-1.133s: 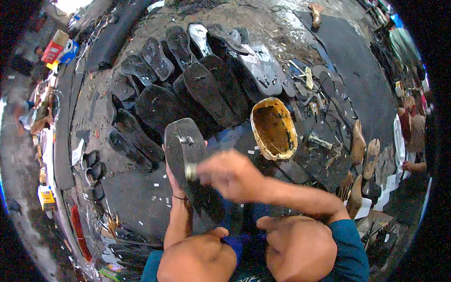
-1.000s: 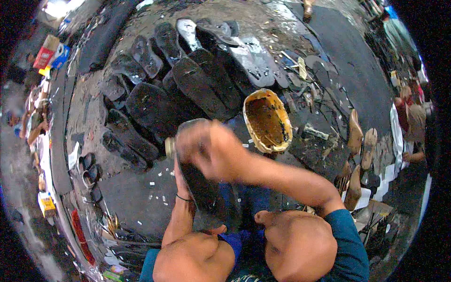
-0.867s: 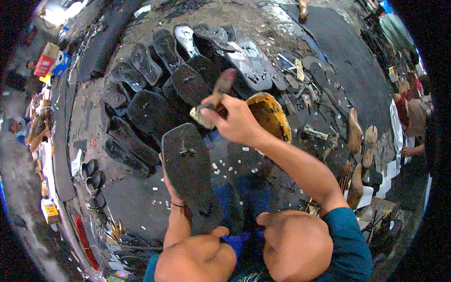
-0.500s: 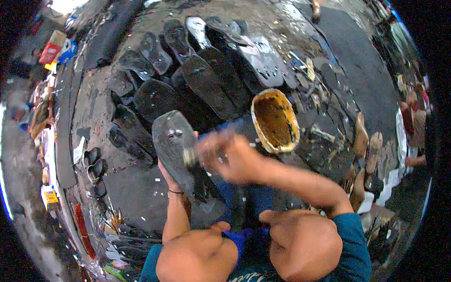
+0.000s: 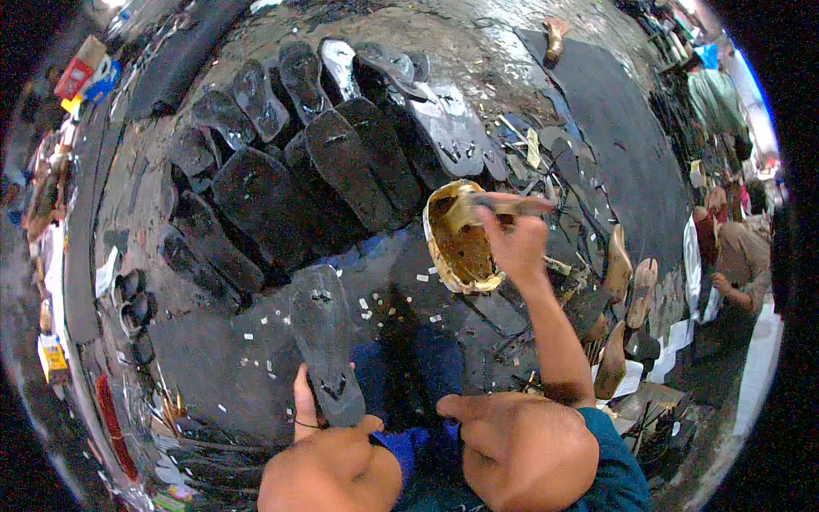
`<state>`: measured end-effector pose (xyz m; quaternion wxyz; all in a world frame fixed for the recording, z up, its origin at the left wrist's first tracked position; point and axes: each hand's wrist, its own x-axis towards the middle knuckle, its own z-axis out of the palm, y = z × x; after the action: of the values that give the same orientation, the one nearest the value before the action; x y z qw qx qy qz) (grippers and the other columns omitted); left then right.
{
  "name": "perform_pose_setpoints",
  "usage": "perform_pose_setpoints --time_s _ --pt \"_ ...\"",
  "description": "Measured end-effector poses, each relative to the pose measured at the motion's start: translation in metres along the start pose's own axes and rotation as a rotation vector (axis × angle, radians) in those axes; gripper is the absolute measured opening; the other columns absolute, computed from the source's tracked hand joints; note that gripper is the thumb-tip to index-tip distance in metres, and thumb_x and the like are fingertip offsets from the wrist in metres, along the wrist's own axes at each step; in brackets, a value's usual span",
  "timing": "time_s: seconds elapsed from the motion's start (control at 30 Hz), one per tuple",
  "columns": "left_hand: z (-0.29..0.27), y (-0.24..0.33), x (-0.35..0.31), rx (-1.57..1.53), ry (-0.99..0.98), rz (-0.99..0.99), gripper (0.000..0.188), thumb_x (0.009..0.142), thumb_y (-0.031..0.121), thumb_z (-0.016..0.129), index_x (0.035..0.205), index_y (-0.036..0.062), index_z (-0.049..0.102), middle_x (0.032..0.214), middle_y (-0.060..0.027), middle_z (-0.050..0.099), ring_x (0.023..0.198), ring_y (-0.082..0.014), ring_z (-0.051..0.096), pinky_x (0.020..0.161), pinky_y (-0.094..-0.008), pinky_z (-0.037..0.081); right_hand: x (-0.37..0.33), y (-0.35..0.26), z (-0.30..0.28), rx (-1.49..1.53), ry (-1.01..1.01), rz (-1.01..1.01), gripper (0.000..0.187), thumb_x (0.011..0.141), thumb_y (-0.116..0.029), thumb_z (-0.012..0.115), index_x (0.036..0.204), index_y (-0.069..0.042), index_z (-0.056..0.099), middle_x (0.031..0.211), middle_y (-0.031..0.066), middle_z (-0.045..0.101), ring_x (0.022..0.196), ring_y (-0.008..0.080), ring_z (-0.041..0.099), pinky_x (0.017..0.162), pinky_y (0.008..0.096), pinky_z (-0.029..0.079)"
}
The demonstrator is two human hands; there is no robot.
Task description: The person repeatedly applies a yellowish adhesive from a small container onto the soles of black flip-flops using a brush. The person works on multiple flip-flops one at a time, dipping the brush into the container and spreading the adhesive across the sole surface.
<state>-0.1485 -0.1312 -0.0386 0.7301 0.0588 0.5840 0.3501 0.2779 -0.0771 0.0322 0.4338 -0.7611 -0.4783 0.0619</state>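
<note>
My left hand grips a long dark grey shoe sole from beneath, near its lower end. The sole is upright before my knees, with small slits near its top and a pronged black mark lower down. My right hand is closed on a short brush over the shallow oval tub. The brush's working end is blurred at the tub's upper part. Yellow-brown residue with dark spots coats the tub's inside; its thick pale rim is crusted.
Several dark soles lie crowded beyond my hands, beside pale grey pieces. Brown foot-shaped forms lie at the right among scraps. Dark sheets cover the far right ground. Another person is at the right edge.
My right hand has moved from the sole to the tub at the right, taking the brush with it. The sole in my left hand is lower and nearer to my knees.
</note>
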Motion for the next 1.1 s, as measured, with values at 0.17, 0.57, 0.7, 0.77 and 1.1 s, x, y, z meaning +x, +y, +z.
perform_pose_setpoints --time_s 0.17,0.57,0.7,0.77,1.1 --pt "0.038 0.028 0.019 0.024 -0.072 0.048 0.052 0.102 0.046 0.039 0.128 0.0054 0.06 0.108 -0.0115 0.069 0.09 -0.0272 0.069 0.078 -0.0405 0.059 -0.023 -0.013 -0.091 -0.53 -1.116 0.168 0.028 0.084 -0.025 0.072 0.097 -0.001 0.07 0.081 0.0163 0.07 0.075 0.0234 0.068 0.072 0.039 0.054" --pt "0.17 0.061 0.04 -0.201 -0.872 0.085 0.048 0.102 0.044 0.035 0.117 0.0073 0.062 0.102 -0.009 0.069 0.091 -0.0213 0.067 0.082 -0.0363 0.056 -0.001 -0.112 0.061 0.64 -0.495 -0.257 0.022 0.081 -0.012 0.075 0.102 -0.008 0.07 0.098 0.0128 0.072 0.093 0.0332 0.069 0.083 0.0394 0.054" --pt "0.176 0.086 0.025 -0.131 -0.417 0.218 0.052 0.101 0.048 0.035 0.122 0.0084 0.06 0.104 -0.0089 0.069 0.09 -0.0225 0.067 0.079 -0.0371 0.056 -0.044 -0.121 0.037 0.605 -0.545 -0.537 0.048 0.077 -0.01 0.073 0.124 -0.016 0.064 0.099 0.0069 0.067 0.094 0.0296 0.063 0.082 0.0413 0.05" --pt "0.174 0.104 0.04 -0.231 -0.526 0.19 0.051 0.099 0.046 0.038 0.119 0.0062 0.062 0.103 -0.0114 0.07 0.091 -0.0249 0.067 0.08 -0.0385 0.056 -0.062 -0.122 0.028 0.662 -0.683 -0.668 0.06 0.073 -0.014 0.075 0.131 -0.018 0.061 0.106 0.0075 0.065 0.098 0.0284 0.062 0.086 0.0411 0.048" --pt "0.172 0.088 0.037 -0.127 -0.618 0.212 0.047 0.1 0.047 0.043 0.117 0.0089 0.063 0.107 -0.0087 0.068 0.093 -0.0211 0.067 0.081 -0.0371 0.056 -0.054 -0.141 0.022 0.54 -0.578 -0.765 0.046 0.074 -0.013 0.066 0.12 -0.016 0.064 0.097 0.0068 0.064 0.092 0.0281 0.061 0.08 0.0413 0.047"
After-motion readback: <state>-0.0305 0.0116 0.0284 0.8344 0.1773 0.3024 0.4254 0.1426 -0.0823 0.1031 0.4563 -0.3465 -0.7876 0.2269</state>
